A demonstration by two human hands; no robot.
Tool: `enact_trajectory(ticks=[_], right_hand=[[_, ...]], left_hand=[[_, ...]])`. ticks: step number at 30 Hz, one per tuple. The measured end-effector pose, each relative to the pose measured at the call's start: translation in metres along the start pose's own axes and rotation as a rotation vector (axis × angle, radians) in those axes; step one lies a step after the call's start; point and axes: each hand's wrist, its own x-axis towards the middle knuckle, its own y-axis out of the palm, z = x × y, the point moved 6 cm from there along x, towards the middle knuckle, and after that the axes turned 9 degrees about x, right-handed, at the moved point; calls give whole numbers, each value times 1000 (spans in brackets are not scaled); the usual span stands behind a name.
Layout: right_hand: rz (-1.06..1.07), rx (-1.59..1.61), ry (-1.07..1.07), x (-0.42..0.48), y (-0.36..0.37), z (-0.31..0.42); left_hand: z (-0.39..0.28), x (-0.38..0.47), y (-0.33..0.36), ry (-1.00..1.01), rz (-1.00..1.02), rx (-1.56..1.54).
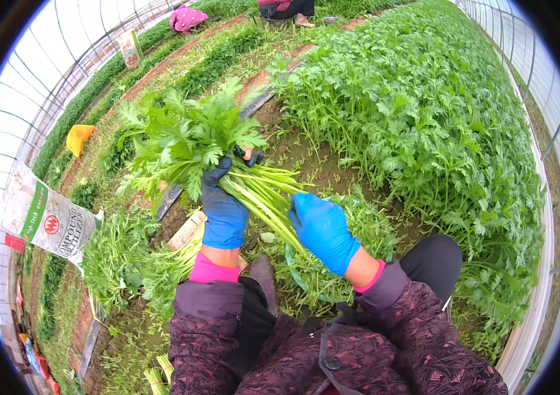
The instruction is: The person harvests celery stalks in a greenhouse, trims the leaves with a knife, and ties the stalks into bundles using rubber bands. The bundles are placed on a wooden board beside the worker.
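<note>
My left hand (224, 207), in a blue glove with dark, soiled fingers, grips a bunch of leafy greens (196, 128) just below the leaves. A bare fingertip shows through that glove. The pale stems (265, 197) slant down to the right. At their lower part is my right hand (322, 229), also blue-gloved, its fingers curled against the stems; the palm side is hidden. Under the hands, cut greenery (366, 222) lies on the ground, with a light green strap (290, 261) partly showing. More cut greens (176, 269) lie left of my left wrist, beside a wooden block (187, 230).
Dense standing greens (423, 118) fill the right side, along the plastic greenhouse wall (559, 128). A fertilizer sack (50, 215) stands at left, near a heap of greens (117, 249). Tied bunches (156, 377) lie at bottom left. Two other people (287, 9) (187, 19) crouch farther off.
</note>
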Motion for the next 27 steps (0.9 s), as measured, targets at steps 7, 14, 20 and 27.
enact_trajectory(ticks=[7, 14, 20, 27], right_hand=[[414, -218, 211, -22, -31, -118], [412, 902, 261, 61, -59, -72], [941, 1718, 499, 11, 10, -9], [922, 2133, 620, -24, 6, -19]], left_hand=[[-20, 1, 3, 2, 187, -162], [8, -7, 28, -154, 152, -265], [21, 0, 24, -188, 156, -215], [24, 15, 4, -164, 9, -310]])
